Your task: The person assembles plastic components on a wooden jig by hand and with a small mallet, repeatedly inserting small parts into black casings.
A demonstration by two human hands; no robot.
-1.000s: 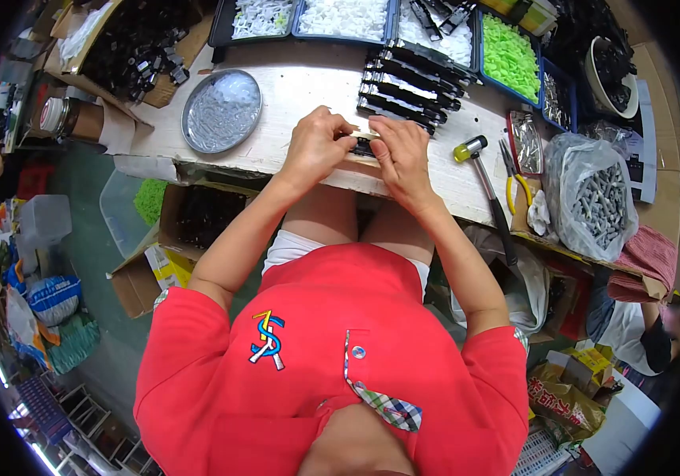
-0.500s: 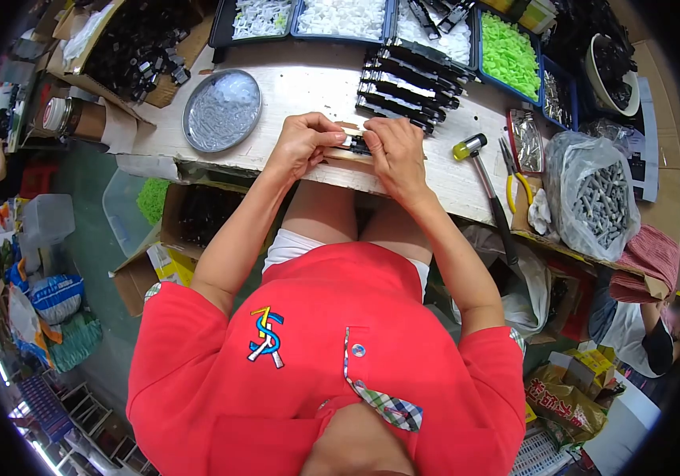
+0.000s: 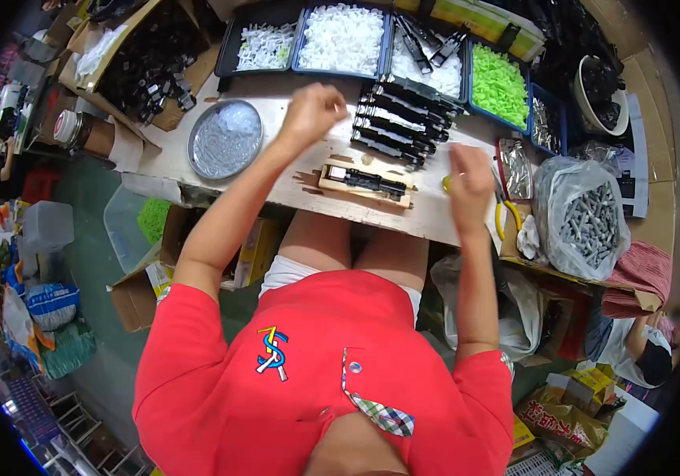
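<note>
A black part (image 3: 372, 182) lies in a pale wooden block fixture (image 3: 400, 200) near the table's front edge, with neither hand touching it. My left hand (image 3: 314, 117) is raised beyond the fixture, left of a row of long black parts (image 3: 399, 131). Its fingers are bent, with a gap at the thumb, and I see nothing in them. My right hand (image 3: 472, 178) covers most of a hammer, whose yellow face (image 3: 446, 184) peeks out on the left. Blur hides whether those curled fingers grip it.
Blue trays of white pieces (image 3: 340, 40) and green pieces (image 3: 499, 83) line the back. A round metal dish (image 3: 226, 139) stands left. To the right lie yellow-handled pliers (image 3: 507, 216) and a plastic bag of grey metal parts (image 3: 590, 218). A cardboard box of black pieces (image 3: 149, 75) sits back left.
Both hands have come off the black part in the fixture. My left hand has moved up and away toward the back; my right hand has moved right, to the hammer. The view has shifted slightly.
</note>
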